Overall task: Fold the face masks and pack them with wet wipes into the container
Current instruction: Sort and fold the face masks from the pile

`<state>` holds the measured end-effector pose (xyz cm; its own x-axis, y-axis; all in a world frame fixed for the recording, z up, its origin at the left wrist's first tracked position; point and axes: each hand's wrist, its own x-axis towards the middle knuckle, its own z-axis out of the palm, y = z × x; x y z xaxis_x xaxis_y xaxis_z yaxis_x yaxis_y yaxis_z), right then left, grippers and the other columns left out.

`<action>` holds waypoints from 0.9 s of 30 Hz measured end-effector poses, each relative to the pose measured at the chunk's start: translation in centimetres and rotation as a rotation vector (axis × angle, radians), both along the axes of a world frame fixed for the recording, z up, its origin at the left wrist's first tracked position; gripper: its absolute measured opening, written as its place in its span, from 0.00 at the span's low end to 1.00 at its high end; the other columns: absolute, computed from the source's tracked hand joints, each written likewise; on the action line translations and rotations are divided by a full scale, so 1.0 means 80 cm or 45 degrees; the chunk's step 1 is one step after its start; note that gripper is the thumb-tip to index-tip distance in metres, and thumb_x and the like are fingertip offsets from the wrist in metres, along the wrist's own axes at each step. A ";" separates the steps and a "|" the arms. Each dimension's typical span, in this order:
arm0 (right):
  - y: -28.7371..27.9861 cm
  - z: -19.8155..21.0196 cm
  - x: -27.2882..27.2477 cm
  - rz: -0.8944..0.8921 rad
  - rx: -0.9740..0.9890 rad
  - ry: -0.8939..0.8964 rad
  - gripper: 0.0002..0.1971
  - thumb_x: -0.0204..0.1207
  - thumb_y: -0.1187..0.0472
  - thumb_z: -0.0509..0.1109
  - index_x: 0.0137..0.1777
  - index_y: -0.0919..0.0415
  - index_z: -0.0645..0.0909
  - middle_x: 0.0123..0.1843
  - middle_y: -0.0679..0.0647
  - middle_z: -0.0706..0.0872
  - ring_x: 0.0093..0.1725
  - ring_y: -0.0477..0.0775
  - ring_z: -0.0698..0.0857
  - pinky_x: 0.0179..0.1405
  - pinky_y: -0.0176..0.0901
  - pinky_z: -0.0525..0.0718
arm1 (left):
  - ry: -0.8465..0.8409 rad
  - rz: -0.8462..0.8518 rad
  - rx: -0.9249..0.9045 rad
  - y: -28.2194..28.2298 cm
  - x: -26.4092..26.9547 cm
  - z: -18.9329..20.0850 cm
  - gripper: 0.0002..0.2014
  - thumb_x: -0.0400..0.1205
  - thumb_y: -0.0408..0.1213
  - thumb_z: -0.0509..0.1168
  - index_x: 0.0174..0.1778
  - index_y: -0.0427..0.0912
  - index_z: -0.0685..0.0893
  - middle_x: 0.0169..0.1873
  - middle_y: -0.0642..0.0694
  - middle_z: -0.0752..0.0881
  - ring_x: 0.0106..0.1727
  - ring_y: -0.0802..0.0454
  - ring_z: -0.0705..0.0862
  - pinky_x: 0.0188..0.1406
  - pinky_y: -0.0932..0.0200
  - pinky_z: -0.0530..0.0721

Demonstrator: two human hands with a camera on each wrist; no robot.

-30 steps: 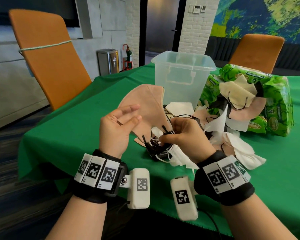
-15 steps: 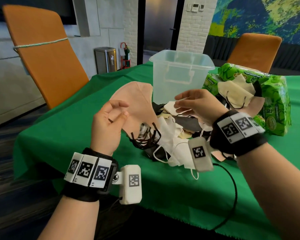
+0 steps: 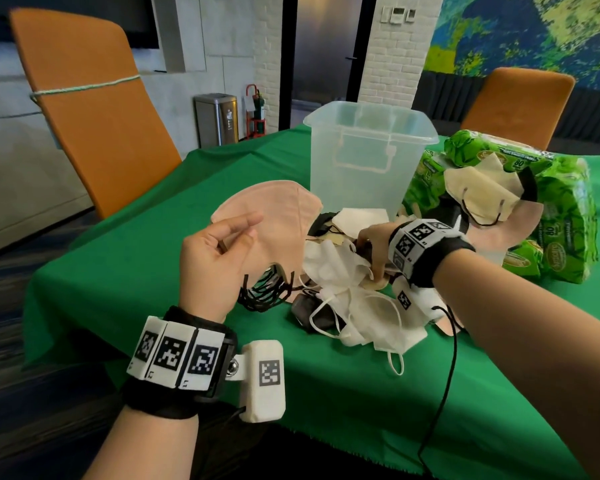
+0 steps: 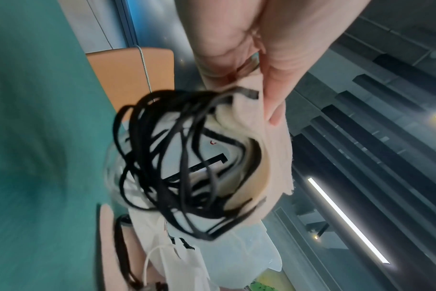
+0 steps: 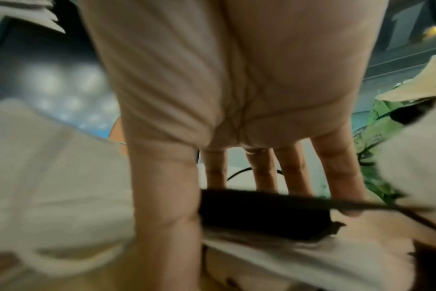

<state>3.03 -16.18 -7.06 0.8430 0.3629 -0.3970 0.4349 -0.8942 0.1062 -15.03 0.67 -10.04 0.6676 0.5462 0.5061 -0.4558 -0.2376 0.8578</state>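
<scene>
My left hand (image 3: 246, 230) holds up a stack of folded pink masks (image 3: 278, 216) above the table's left side. In the left wrist view, thumb and fingers (image 4: 274, 82) pinch the stack's edge, and its black ear loops (image 4: 182, 167) dangle in a tangle. My right hand (image 3: 369, 251) reaches fingers-down into the pile of loose white, beige and black masks (image 3: 361, 306). In the blurred right wrist view, a black mask (image 5: 261, 214) lies between thumb and fingers (image 5: 294, 177). The clear plastic container (image 3: 368, 161) stands open behind the pile. Green wet wipe packs (image 3: 565, 216) sit to its right.
Beige masks (image 3: 478, 188) lie on the wipe packs. The green tablecloth (image 3: 153, 271) hangs over the near edge. Orange chairs stand at the left (image 3: 94, 126) and far right (image 3: 516, 102). A black cable (image 3: 447, 375) trails from my right wrist across the cloth.
My right hand let go of the stack's ear loops, swung up and right, then dropped into the mask pile. My left hand kept hold of the pink stack.
</scene>
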 end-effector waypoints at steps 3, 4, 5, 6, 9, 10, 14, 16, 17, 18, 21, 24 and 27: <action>-0.005 -0.005 0.006 -0.002 0.078 -0.188 0.19 0.71 0.56 0.72 0.62 0.58 0.80 0.54 0.59 0.86 0.47 0.59 0.83 0.44 0.40 0.79 | 0.011 0.004 -0.003 0.002 0.002 -0.003 0.16 0.79 0.24 0.66 0.43 0.53 0.86 0.30 0.69 0.87 0.35 0.63 0.80 0.38 0.76 0.76; -0.007 -0.004 0.007 -0.034 0.153 -0.258 0.17 0.74 0.52 0.69 0.59 0.60 0.82 0.51 0.60 0.87 0.45 0.60 0.83 0.45 0.41 0.81 | 0.015 0.008 -0.009 0.003 0.003 -0.004 0.16 0.79 0.25 0.66 0.42 0.55 0.87 0.28 0.67 0.86 0.34 0.54 0.76 0.35 0.74 0.74; -0.009 -0.002 0.009 -0.075 0.232 -0.311 0.17 0.74 0.50 0.67 0.57 0.62 0.83 0.49 0.61 0.87 0.44 0.61 0.83 0.46 0.42 0.82 | 0.016 0.011 -0.017 0.004 0.004 -0.005 0.16 0.79 0.26 0.66 0.42 0.56 0.87 0.25 0.65 0.85 0.35 0.50 0.72 0.32 0.73 0.72; -0.011 0.003 0.009 -0.111 0.289 -0.333 0.17 0.75 0.51 0.67 0.55 0.64 0.84 0.47 0.61 0.86 0.43 0.61 0.82 0.45 0.43 0.82 | 0.017 0.010 -0.024 0.005 0.004 -0.005 0.16 0.79 0.26 0.66 0.42 0.57 0.87 0.24 0.63 0.84 0.37 0.49 0.71 0.31 0.72 0.71; -0.018 0.022 0.011 -0.170 0.445 -0.404 0.12 0.74 0.63 0.69 0.56 0.65 0.84 0.54 0.63 0.86 0.46 0.58 0.79 0.43 0.40 0.76 | 0.037 0.011 -0.031 0.008 0.006 -0.006 0.18 0.79 0.25 0.65 0.42 0.59 0.87 0.26 0.61 0.85 0.42 0.50 0.71 0.34 0.67 0.70; -0.021 0.030 0.010 -0.194 0.534 -0.428 0.13 0.73 0.64 0.71 0.57 0.64 0.85 0.55 0.62 0.85 0.49 0.59 0.80 0.43 0.39 0.75 | 0.045 0.015 -0.024 0.009 0.006 -0.007 0.19 0.80 0.24 0.65 0.42 0.59 0.87 0.27 0.61 0.84 0.44 0.50 0.71 0.34 0.65 0.68; -0.030 0.055 0.002 -0.204 0.892 -0.552 0.13 0.70 0.66 0.73 0.55 0.64 0.86 0.51 0.64 0.85 0.45 0.56 0.76 0.42 0.38 0.69 | 0.082 0.031 0.015 0.008 0.008 -0.007 0.20 0.81 0.24 0.62 0.46 0.60 0.85 0.36 0.47 0.80 0.44 0.52 0.71 0.34 0.64 0.65; -0.032 0.066 -0.004 -0.188 0.999 -0.589 0.12 0.70 0.65 0.73 0.53 0.66 0.86 0.43 0.61 0.82 0.43 0.54 0.75 0.40 0.40 0.68 | 0.103 0.040 0.022 0.007 0.008 -0.005 0.21 0.81 0.24 0.62 0.47 0.60 0.85 0.39 0.44 0.78 0.38 0.52 0.70 0.30 0.63 0.64; -0.033 0.071 -0.007 -0.181 1.045 -0.607 0.11 0.71 0.65 0.72 0.52 0.66 0.85 0.41 0.60 0.81 0.43 0.55 0.76 0.40 0.40 0.68 | 0.113 0.042 0.019 0.006 0.008 -0.005 0.21 0.81 0.24 0.62 0.47 0.60 0.84 0.39 0.44 0.78 0.36 0.52 0.69 0.29 0.62 0.64; -0.033 0.075 -0.009 -0.177 1.093 -0.624 0.10 0.72 0.65 0.71 0.52 0.67 0.85 0.40 0.59 0.80 0.42 0.55 0.76 0.39 0.40 0.67 | 0.123 0.044 0.012 0.006 0.008 -0.004 0.21 0.81 0.24 0.62 0.47 0.60 0.85 0.40 0.44 0.77 0.37 0.52 0.70 0.31 0.62 0.65; -0.033 0.089 -0.016 -0.164 1.204 -0.682 0.08 0.75 0.66 0.67 0.50 0.69 0.83 0.39 0.59 0.78 0.41 0.54 0.74 0.30 0.40 0.62 | 0.146 0.046 -0.002 0.003 0.005 0.000 0.21 0.80 0.24 0.62 0.47 0.61 0.84 0.38 0.45 0.78 0.40 0.50 0.70 0.34 0.58 0.66; -0.031 0.096 -0.021 -0.150 1.306 -0.714 0.09 0.77 0.65 0.65 0.52 0.69 0.82 0.41 0.57 0.78 0.43 0.53 0.74 0.35 0.36 0.63 | 0.166 0.067 0.005 0.000 0.003 0.004 0.20 0.80 0.25 0.63 0.48 0.61 0.82 0.38 0.44 0.78 0.36 0.47 0.69 0.36 0.56 0.66; -0.023 0.096 -0.032 -0.115 1.458 -0.693 0.08 0.75 0.65 0.68 0.51 0.68 0.82 0.42 0.56 0.80 0.43 0.53 0.77 0.39 0.39 0.68 | 0.169 0.079 -0.008 -0.003 0.001 0.008 0.18 0.80 0.26 0.65 0.50 0.59 0.84 0.35 0.45 0.77 0.33 0.49 0.68 0.34 0.57 0.67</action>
